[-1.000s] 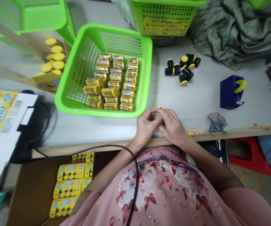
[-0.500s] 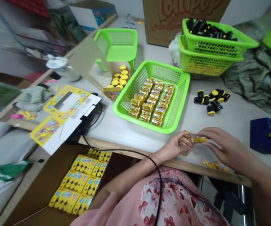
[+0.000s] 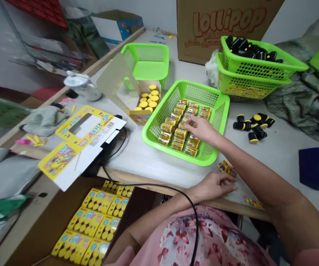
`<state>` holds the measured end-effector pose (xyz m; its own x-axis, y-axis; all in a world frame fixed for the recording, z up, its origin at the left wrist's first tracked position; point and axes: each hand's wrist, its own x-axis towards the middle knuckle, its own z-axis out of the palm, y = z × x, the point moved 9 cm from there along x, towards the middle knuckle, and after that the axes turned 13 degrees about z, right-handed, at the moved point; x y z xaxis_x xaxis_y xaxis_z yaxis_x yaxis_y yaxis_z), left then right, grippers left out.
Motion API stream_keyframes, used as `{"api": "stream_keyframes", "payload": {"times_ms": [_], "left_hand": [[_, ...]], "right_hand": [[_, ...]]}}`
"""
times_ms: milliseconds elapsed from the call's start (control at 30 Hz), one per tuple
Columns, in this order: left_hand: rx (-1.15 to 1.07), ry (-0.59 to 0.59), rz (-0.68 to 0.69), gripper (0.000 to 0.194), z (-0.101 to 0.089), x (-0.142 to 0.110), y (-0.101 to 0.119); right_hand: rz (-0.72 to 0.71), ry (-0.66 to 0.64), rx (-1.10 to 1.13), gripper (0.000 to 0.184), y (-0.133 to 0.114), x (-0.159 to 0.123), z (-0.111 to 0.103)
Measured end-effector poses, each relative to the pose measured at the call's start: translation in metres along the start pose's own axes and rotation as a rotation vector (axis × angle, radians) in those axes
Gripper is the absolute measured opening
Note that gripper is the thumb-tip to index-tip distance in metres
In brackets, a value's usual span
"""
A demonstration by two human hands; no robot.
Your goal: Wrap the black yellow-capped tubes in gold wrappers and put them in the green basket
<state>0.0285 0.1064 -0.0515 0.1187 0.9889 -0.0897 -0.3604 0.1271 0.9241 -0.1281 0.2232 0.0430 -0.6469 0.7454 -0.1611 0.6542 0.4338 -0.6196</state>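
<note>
My right hand [image 3: 202,130] reaches into a green plastic basket [image 3: 148,138], its thumb and fingertips closed around a small yellow-wrapped jar [image 3: 184,125] in the middle row. Several more shiny yellow-wrapped jars [image 3: 192,151] lie there in three rows; the hand hides part of the right row. At the table's front edge rests my left hand [image 3: 215,186], fingers loosely bent and slightly apart, with nothing visible in it. Just beyond its fingers lie small printed yellow labels [image 3: 226,168], partly covered by my right forearm.
Black jars with yellow lids [image 3: 255,127] lie right of the basket, near a blue tape dispenser [image 3: 316,168]. Stacked green baskets [image 3: 255,87] stand behind. Left are an open carton [image 3: 141,117] of yellow-lidded jars and a flat printed box [image 3: 84,136]. A black cable [image 3: 159,186] crosses the table edge.
My right hand has moved from beside my left hand, up and left into the basket. My left hand has let go of the yellow item and lowered onto the table edge.
</note>
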Motion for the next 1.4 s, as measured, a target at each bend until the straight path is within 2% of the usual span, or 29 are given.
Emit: {"api": "stream_keyframes", "payload": {"times_ms": [67,133,200,267,367,467,533,633,767,833,933,1033,1100,1200,1267,1300,1333,1400], "left_hand": [[0.018,0.015,0.006,0.033,-0.002,-0.001,0.005],[0.046,0.069,0.018,0.023,-0.008,-0.002,0.01],[0.097,0.16,0.045,0.016,-0.018,-0.003,0.015],[0.144,0.272,0.083,0.012,-0.031,-0.003,0.02],[0.181,0.45,0.172,0.011,-0.05,-0.006,0.03],[0.201,0.529,0.215,0.015,-0.059,-0.007,0.035],[0.235,0.527,0.208,0.016,-0.06,-0.006,0.035],[0.323,0.491,0.191,0.017,-0.058,-0.003,0.036],[0.438,0.444,0.214,0.018,-0.053,-0.001,0.039],[0.463,0.451,0.218,0.019,-0.054,-0.001,0.04],[0.44,0.504,0.186,0.022,-0.059,-0.003,0.039],[0.382,0.541,0.153,0.023,-0.061,-0.005,0.037],[0.359,0.534,0.152,0.022,-0.059,-0.004,0.037],[0.356,0.524,0.165,0.02,-0.056,-0.002,0.039],[0.358,0.539,0.173,0.019,-0.058,-0.003,0.04],[0.355,0.547,0.173,0.018,-0.059,-0.004,0.04],[0.35,0.555,0.173,0.017,-0.06,-0.005,0.04],[0.34,0.565,0.17,0.015,-0.061,-0.006,0.04]], "right_hand": [[-0.092,0.078,0.044,0.018,0.005,-0.02,-0.022],[-0.174,0.225,0.101,0.016,0.022,-0.053,-0.056],[-0.17,0.363,0.107,0.016,0.051,-0.095,-0.084],[-0.089,0.445,0.058,0.014,0.085,-0.136,-0.094],[-0.012,0.469,-0.042,0.013,0.127,-0.183,-0.077],[-0.054,0.479,-0.167,0.016,0.143,-0.203,-0.048],[-0.08,0.483,-0.232,0.023,0.146,-0.204,-0.035],[-0.066,0.469,-0.277,0.025,0.146,-0.198,-0.027],[-0.027,0.436,-0.308,0.025,0.141,-0.192,-0.025],[0.003,0.441,-0.314,0.026,0.145,-0.197,-0.032],[0.187,0.588,-0.36,0.037,0.179,-0.225,-0.066],[0.566,0.812,-0.461,0.037,0.242,-0.28,-0.115],[0.768,0.814,-0.488,0.032,0.284,-0.307,-0.133],[0.879,0.747,-0.475,0.022,0.322,-0.323,-0.143],[0.909,0.801,-0.471,0.014,0.321,-0.327,-0.151],[0.904,0.857,-0.473,0.011,0.312,-0.328,-0.154],[0.868,0.911,-0.472,0.013,0.298,-0.327,-0.155],[0.662,0.951,-0.452,0.029,0.254,-0.314,-0.146]]}}
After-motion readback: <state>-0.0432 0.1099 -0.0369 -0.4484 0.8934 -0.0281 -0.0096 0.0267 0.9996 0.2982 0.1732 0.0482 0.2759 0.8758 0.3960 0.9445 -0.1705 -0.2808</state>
